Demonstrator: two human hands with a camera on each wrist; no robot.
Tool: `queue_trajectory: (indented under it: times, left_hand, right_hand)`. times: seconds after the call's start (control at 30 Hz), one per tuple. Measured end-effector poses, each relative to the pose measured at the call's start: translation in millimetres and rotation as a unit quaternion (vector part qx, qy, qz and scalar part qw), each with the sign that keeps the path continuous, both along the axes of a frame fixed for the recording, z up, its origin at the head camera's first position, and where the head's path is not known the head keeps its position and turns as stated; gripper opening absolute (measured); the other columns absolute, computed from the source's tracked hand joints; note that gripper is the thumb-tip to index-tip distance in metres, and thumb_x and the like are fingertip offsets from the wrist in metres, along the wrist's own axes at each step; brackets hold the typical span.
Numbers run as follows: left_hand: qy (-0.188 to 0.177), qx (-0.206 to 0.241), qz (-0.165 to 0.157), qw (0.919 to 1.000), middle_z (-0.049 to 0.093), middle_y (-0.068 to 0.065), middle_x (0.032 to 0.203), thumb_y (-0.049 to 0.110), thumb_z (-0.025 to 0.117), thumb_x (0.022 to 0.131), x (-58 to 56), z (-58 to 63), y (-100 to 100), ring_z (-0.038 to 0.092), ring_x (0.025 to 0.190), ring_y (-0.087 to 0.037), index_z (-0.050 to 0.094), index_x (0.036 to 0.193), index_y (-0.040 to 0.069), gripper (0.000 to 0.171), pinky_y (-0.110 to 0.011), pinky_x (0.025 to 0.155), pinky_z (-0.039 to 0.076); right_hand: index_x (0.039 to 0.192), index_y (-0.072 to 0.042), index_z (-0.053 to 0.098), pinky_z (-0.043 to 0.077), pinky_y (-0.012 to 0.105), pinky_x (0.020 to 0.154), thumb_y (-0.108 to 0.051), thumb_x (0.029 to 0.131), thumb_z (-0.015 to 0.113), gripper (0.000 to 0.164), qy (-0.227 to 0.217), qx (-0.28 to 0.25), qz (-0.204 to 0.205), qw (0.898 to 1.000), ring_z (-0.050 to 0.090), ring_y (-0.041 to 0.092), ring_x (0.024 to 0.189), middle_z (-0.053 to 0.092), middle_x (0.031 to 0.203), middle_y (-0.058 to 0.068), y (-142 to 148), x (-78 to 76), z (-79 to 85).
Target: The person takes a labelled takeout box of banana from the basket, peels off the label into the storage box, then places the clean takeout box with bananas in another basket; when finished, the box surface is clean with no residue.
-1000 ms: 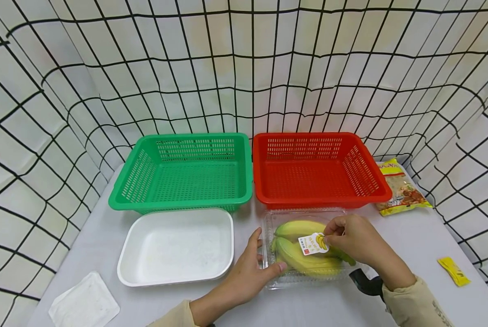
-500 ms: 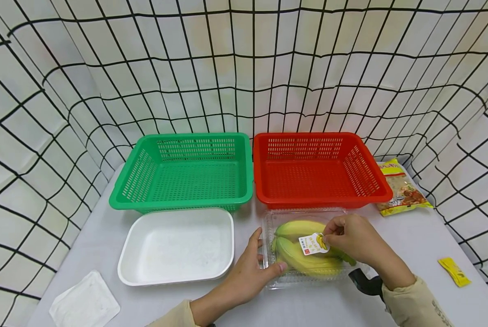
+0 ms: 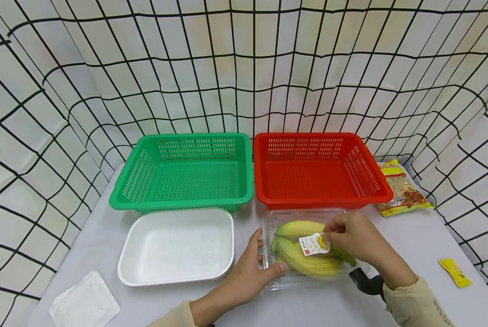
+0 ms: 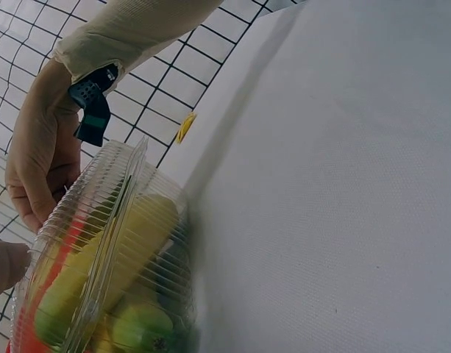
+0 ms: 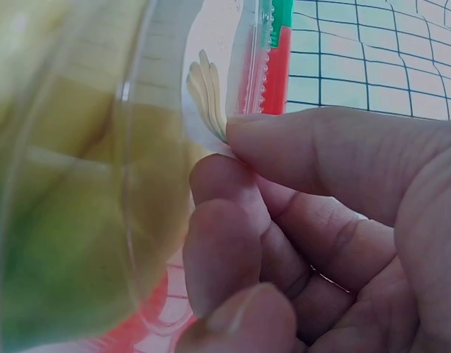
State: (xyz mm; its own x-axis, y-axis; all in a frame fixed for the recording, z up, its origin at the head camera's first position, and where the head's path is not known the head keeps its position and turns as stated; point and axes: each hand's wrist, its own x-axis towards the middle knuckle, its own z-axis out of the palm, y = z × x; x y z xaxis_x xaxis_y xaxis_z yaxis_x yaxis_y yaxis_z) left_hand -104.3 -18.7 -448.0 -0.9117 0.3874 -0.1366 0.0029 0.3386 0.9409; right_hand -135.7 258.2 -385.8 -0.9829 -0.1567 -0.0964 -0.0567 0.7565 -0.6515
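In the head view, a clear plastic clamshell box (image 3: 269, 227) with green-yellow bananas (image 3: 309, 263) inside lies in front of the red basket. A white sticker (image 3: 309, 245) with a banana picture is on its lid. My left hand (image 3: 244, 272) holds the box at its left side, thumb on the lid, other fingers along the wall. With thumb and index finger my right hand (image 3: 356, 237) pinches the sticker's right end, close above the lid. The right wrist view shows this pinch on the sticker (image 5: 210, 44) up close. How much of the sticker clings to the lid, I cannot tell.
Behind stand a green basket (image 3: 182, 203) and a red basket (image 3: 325, 200) side by side. A white tray (image 3: 174, 247) sits left of the box, a white folded cloth or pad (image 3: 84, 300) at front left. A yellow food bag (image 3: 403, 190) and a small yellow packet (image 3: 454, 272) lie right.
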Motion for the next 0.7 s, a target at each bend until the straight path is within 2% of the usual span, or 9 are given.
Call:
queue_trajectory:
  times: [0.7]
  left_hand:
    - [-0.004, -0.008, 0.002, 1.0000, 0.041, -0.022, 0.158, 0.048, 0.072, 0.093, 0.1, 0.1, 0.3, 0.057, 0.126, -0.039, 0.011, 0.166, 0.004, 0.105, -0.055, 0.096, 0.051]
  right_hand:
    - [0.083, -0.011, 0.077, 0.048, 0.025, 0.059, -0.010, 0.091, 0.079, 0.008, -0.002, -0.016, 0.008, 1.000, 0.056, 0.017, 0.074, 0.068, 0.075, -0.001, 3.0, 0.0, -1.6]
